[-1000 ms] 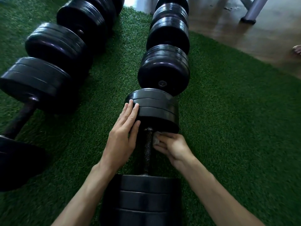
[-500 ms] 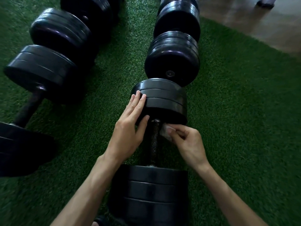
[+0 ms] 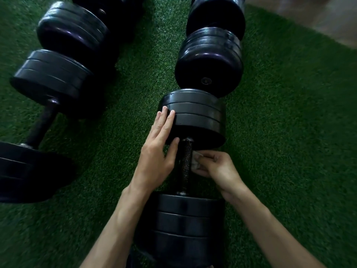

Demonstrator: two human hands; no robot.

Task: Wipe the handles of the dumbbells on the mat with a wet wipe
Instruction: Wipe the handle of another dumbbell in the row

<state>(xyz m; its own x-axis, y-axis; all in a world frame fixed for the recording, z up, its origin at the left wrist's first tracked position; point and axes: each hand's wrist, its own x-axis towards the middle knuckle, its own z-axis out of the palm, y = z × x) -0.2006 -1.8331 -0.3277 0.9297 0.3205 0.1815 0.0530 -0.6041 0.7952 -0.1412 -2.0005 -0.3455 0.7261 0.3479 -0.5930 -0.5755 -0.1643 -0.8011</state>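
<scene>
A black dumbbell lies lengthwise in front of me on the green mat (image 3: 289, 132). Its knurled handle (image 3: 185, 163) runs between a far stack of plates (image 3: 195, 117) and a near stack (image 3: 185, 219). My left hand (image 3: 158, 151) rests flat against the left side of the far plates, fingers apart, thumb near the handle. My right hand (image 3: 216, 167) pinches a small white wet wipe (image 3: 196, 159) and presses it against the handle's right side.
A second dumbbell (image 3: 210, 60) lies end to end beyond the first. Another row of black dumbbells (image 3: 56, 78) runs along the left, one with a bare handle (image 3: 41, 128). Bare floor (image 3: 318, 18) shows past the mat's far right edge.
The view has dropped closer to the dumbbell. My right hand with the wipe has shifted slightly down the handle's right side. My left hand stays on the far plates.
</scene>
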